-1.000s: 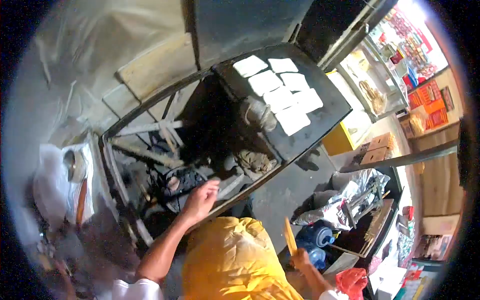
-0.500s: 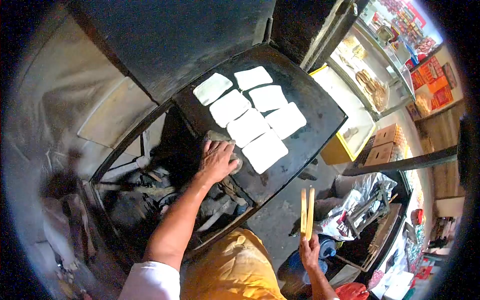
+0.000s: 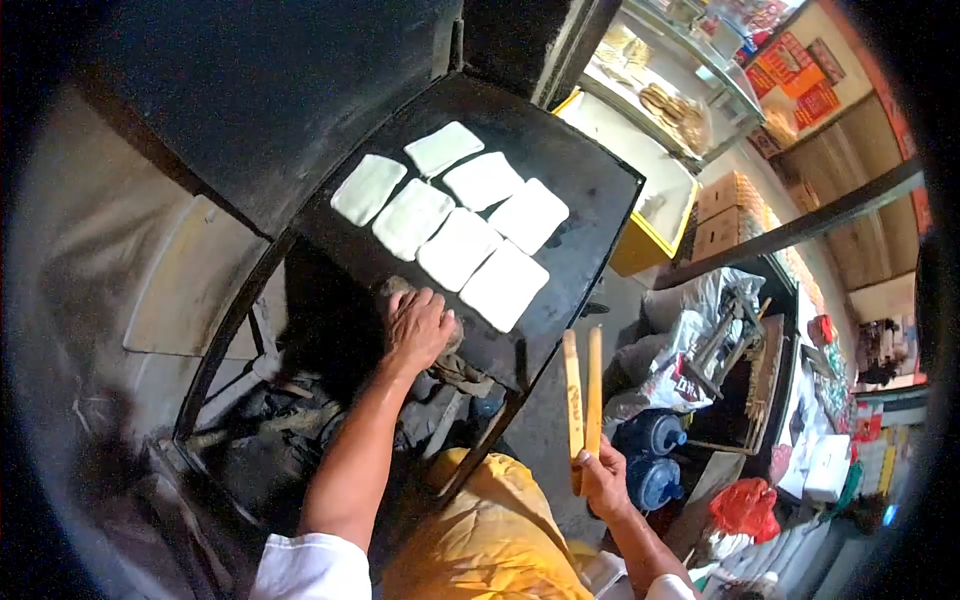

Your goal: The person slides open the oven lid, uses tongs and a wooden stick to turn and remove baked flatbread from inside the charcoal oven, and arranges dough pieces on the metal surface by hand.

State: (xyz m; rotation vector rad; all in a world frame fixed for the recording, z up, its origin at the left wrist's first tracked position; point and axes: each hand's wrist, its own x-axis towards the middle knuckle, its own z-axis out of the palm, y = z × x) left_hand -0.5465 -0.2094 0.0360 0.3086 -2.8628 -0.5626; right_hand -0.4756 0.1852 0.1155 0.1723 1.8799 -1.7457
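Several flat white dough pieces (image 3: 459, 249) lie close together on a black griddle plate (image 3: 590, 172). At the plate's near left edge my left hand (image 3: 416, 328) is closed over a dirty grey-brown rag (image 3: 452, 345), its fingers bent across it. The rag hangs down below the edge. Lower right, off the plate, my right hand (image 3: 600, 480) grips a pair of wooden tongs (image 3: 592, 385). Their two arms point upward with the tips slightly apart and nothing between them. Dark marks show on the left arm of the tongs.
A yellow-edged bin (image 3: 655, 240) stands beyond the plate's right corner, next to a glass case (image 3: 690, 95) holding flatbreads. Blue water jugs (image 3: 650, 475), plastic sacks (image 3: 665, 365) and a red bag (image 3: 743, 510) crowd the right. A dark metal panel (image 3: 270, 110) rises behind the plate.
The view has turned, so the plate and dough sit further left. My right hand has come in and up with the tongs, whose tips are wider apart. The left hand stays on the rag.
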